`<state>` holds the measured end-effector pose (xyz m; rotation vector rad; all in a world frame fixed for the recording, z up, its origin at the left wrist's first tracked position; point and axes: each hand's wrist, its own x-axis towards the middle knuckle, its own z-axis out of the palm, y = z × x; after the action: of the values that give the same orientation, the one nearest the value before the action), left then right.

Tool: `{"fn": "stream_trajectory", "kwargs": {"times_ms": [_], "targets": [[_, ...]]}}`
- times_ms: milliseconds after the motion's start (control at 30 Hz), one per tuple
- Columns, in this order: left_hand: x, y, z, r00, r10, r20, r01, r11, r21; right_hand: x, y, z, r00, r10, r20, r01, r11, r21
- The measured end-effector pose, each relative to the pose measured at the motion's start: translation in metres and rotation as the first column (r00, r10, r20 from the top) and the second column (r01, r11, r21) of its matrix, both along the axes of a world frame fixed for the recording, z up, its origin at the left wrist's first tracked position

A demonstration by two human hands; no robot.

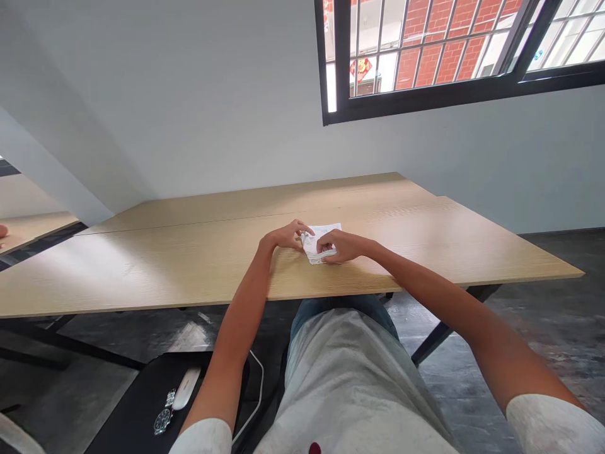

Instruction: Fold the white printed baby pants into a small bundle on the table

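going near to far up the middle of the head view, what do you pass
grey shirt → jeans → near edge of the wooden table → left hand and right hand on the folded white paper → bare far tabletop → white wall → barred window

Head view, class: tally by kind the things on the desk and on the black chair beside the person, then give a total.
Folded white paper, under left hand and right hand: 1
Wristwatch: 1
White oblong object: 1
Total: 3
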<state>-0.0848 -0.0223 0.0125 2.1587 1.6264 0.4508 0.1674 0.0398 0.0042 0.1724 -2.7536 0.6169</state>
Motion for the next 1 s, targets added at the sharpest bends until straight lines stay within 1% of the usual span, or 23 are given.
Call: {"fn": "stream_trajectory", "kwargs": {"times_ms": [133,200,267,367,467,600,667,733,767,800,867,933,1000], "targets": [[0.003,-0.001,0.003,1.000,-0.007,-0.025,0.008,1.000,0.023,-0.001,0.001,0.001,0.996,-0.044,-0.082,0.042,0.999,-0.024],[0.005,0.000,0.003,0.999,-0.008,-0.031,0.009,0.999,0.041,-0.001,0.002,-0.001,0.994,-0.053,-0.093,0.049,0.998,-0.038],[0.007,0.001,0.002,1.000,-0.004,-0.016,0.005,0.998,0.057,-0.001,0.002,-0.002,0.999,-0.010,-0.050,0.009,0.999,-0.034],[0.011,0.001,0.001,0.999,0.035,0.002,-0.035,0.998,0.056,-0.001,0.002,-0.004,0.999,0.046,0.015,-0.046,0.998,-0.038],[0.015,0.002,0.000,0.998,0.061,-0.022,-0.059,0.997,0.049,-0.001,0.002,-0.003,0.998,0.032,0.049,-0.030,0.998,-0.047],[0.015,0.002,0.000,0.993,0.095,-0.073,-0.089,0.992,0.087,0.005,0.009,0.007,0.991,-0.012,0.136,0.009,1.000,0.024],[0.013,0.002,0.001,0.981,0.163,-0.104,-0.152,0.983,0.105,0.010,0.019,0.013,0.976,-0.069,0.206,0.053,0.995,0.084],[0.010,0.001,0.002,0.962,0.234,-0.143,-0.223,0.971,0.086,0.018,0.033,0.018,0.953,-0.183,0.240,0.142,0.974,0.179],[0.010,0.001,0.003,0.958,0.242,-0.156,-0.234,0.970,0.069,0.023,0.040,0.019,0.939,-0.251,0.234,0.198,0.953,0.230],[0.010,0.000,0.004,0.961,0.228,-0.157,-0.221,0.974,0.056,0.028,0.048,0.020,0.925,-0.314,0.215,0.251,0.928,0.274],[0.014,-0.001,0.004,0.981,0.151,-0.123,-0.143,0.987,0.071,0.036,0.061,0.022,0.899,-0.403,0.172,0.332,0.883,0.332],[0.022,-0.001,0.004,0.995,0.068,-0.074,-0.056,0.987,0.154,0.043,0.071,0.022,0.881,-0.448,0.151,0.375,0.857,0.354],[0.031,0.000,0.002,0.999,0.017,-0.035,-0.008,0.971,0.238,0.045,0.075,0.022,0.868,-0.482,0.122,0.416,0.838,0.354]]}}
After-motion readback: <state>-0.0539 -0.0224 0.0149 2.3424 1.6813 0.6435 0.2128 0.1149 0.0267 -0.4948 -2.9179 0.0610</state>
